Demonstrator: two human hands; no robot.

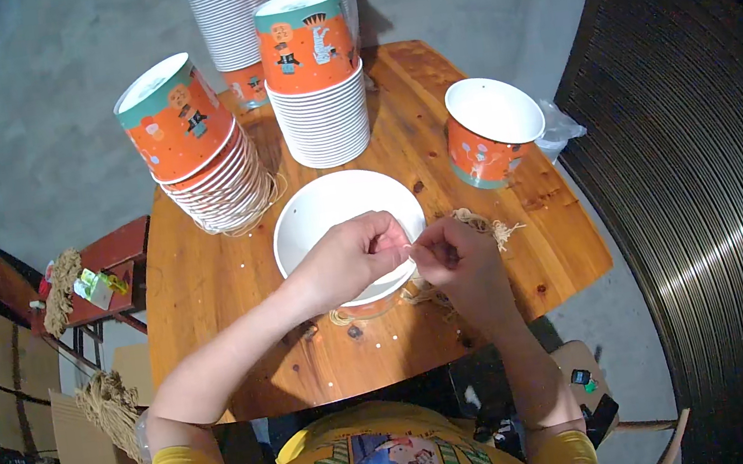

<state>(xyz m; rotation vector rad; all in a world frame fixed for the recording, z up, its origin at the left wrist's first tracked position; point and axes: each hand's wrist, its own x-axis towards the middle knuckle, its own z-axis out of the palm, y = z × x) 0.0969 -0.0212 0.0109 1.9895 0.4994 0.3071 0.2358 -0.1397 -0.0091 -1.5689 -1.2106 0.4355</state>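
Over the wooden desk (226, 281), I pinch thin tan twine (485, 227) at the rim of the white-lined orange paper bucket (331, 214), left hand (352, 258) and right hand (457, 263) fingers pressed together; threading the handle seems underway, needing steady tension next.

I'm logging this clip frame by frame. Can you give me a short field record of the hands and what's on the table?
left hand: pinched shut at the rim of the open paper bucket
right hand: fingers pinched, meeting the left hand at the rim; any string held is too fine to confirm
surface: round wooden table
stacks: two stacks of orange buckets
single bucket: upright, to the right
loose fibre: straw-coloured twine beside the right hand
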